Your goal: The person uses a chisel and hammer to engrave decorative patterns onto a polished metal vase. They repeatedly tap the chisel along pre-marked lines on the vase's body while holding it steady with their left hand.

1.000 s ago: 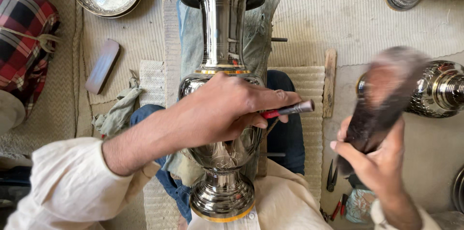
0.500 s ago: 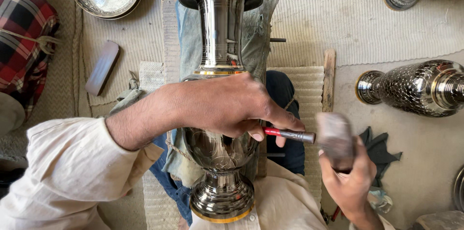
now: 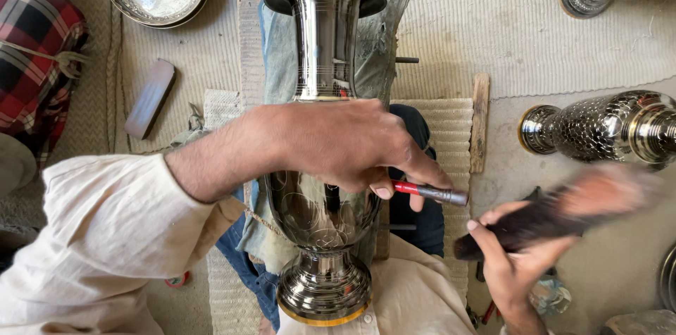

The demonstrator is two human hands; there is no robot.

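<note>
Vase (image 3: 325, 95) lengthwise, mouth away

Daylight falls on a floor covered with pale woven mats (image 3: 451, 18), bare grey concrete (image 3: 507, 187) at the right, and a red plaid cushion (image 3: 35, 60) lying left.

Shiny vase (image 3: 325, 166) lying lengthwise; red-handled punch (image 3: 429, 193); blurred mallet (image 3: 556, 212)

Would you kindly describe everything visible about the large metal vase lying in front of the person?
The vase is polished silver metal with gold-coloured bands at rim and foot, a flared mouth, slim neck, round belly faintly engraved, and a pedestal base. It lies on its side on cloth, mouth pointing away. The left hand rests across its belly, holding a red-ended punch.
</note>
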